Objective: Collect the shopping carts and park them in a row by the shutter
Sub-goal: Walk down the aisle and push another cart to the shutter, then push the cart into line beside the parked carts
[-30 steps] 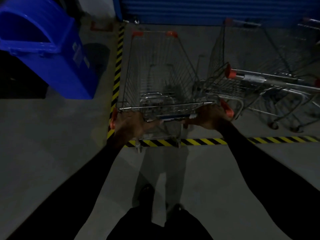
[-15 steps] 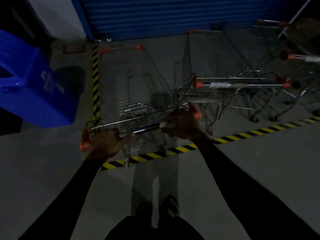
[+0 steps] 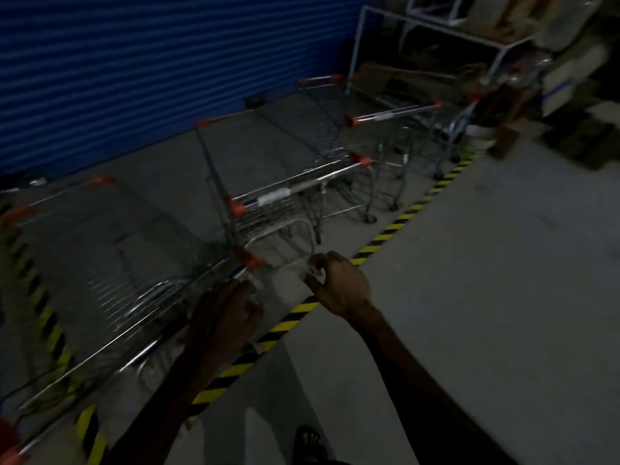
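We see three shopping carts standing on the concrete floor (image 3: pixel 503 263) in front of the blue shutter (image 3: pixel 151 68), inside the area marked by the yellow and black striped line (image 3: pixel 396 226). The nearest cart (image 3: pixel 110 263) is at the left, with its wire basket pointing toward the shutter and its handle bar (image 3: pixel 134 355) running across the lower left of the view; this part is blurred. Our left hand (image 3: pixel 223 318) lies over the right part of that handle bar, near its orange end cap (image 3: pixel 248 258), with the fingers spread forward; we cannot tell if they really close around the bar. Our right hand (image 3: pixel 339 285) is off the handle, just beside the orange cap, above the striped line, with fingers loosely curled and nothing inside them. The middle cart (image 3: pixel 268 182) stands just beside the nearest cart, its handle with a white label turned toward us. The far cart (image 3: pixel 379 129) is next to it, closer to the right end of the shutter. Behind the far cart there is a metal rack (image 3: pixel 436 31) with cardboard things, dark and not clear. At the bottom edge one foot in a sandal (image 3: pixel 310 443) stands on the floor.
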